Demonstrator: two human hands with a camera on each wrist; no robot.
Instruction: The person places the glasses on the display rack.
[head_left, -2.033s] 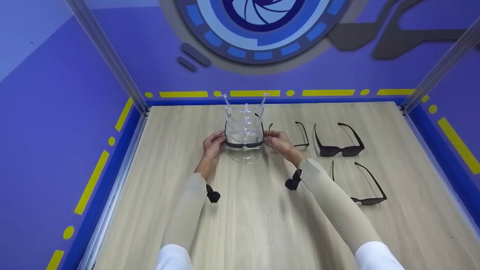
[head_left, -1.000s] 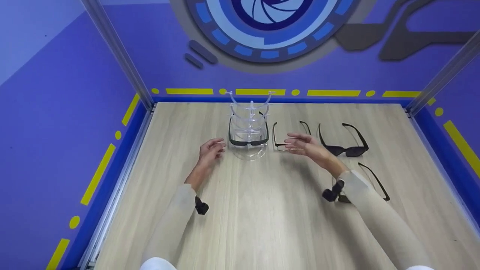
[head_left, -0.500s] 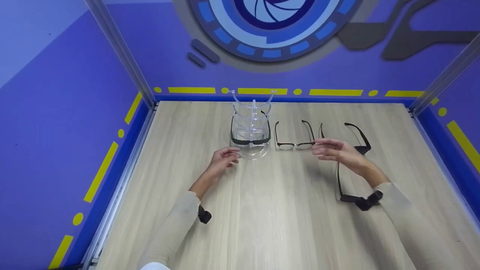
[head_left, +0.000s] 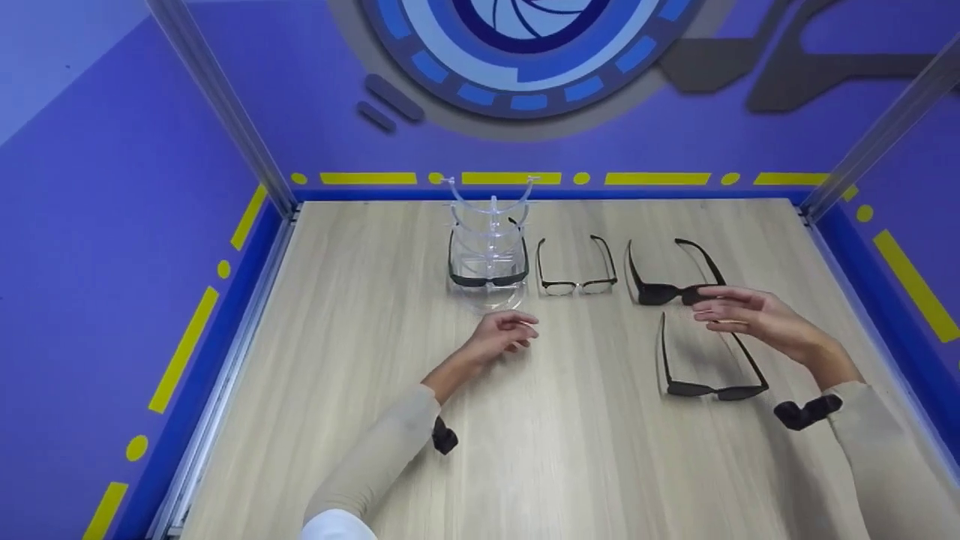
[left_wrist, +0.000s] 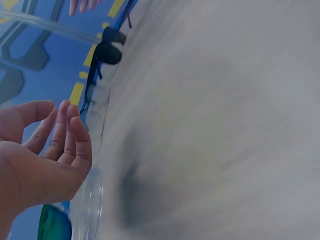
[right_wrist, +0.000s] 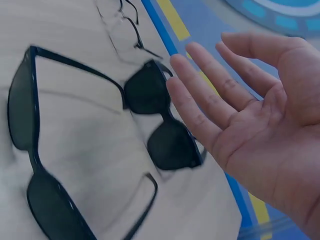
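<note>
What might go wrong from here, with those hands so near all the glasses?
The right hand is open by two close-set pairs, the rear sunglasses and the front sunglasses; picking up one might nudge the other.

The left hand is just in front of the clear stand; a bump could shift it or loosen the dark glasses on it.

My head view looks forward and down; my wrist cameras peer closely past fingers, sharing the wood-grain tabletop.
</note>
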